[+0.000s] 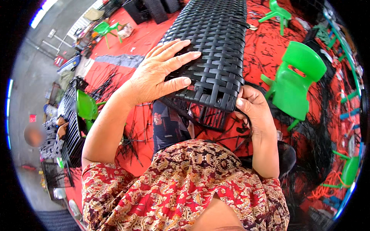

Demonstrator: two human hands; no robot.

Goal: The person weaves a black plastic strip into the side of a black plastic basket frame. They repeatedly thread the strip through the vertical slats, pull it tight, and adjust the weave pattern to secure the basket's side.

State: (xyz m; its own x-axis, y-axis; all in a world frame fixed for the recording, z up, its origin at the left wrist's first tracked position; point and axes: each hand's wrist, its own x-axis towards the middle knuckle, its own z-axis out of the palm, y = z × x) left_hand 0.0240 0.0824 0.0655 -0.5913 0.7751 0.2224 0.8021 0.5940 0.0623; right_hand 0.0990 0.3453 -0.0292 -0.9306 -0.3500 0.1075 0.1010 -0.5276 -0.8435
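Note:
A long black woven panel (216, 42), plaited from flat glossy strips, stretches away from me above my lap. My left hand (163, 69) lies on its left side near the close end, fingers spread over the weave. At the close right corner, my right hand (252, 106) has thumb and fingers pinched together at the panel's edge. A thin black strip (249, 129) comes out of that grip and hangs down by the wrist. The corner hides part of the right fingers.
Red floor covering (142, 123) is littered with black strips. A green plastic chair (300, 77) stands at right, another green chair (86, 106) at left. Beside a slatted black frame (71, 127) at far left is another person (54, 133). Dark woven pieces (154, 9) stand at the back.

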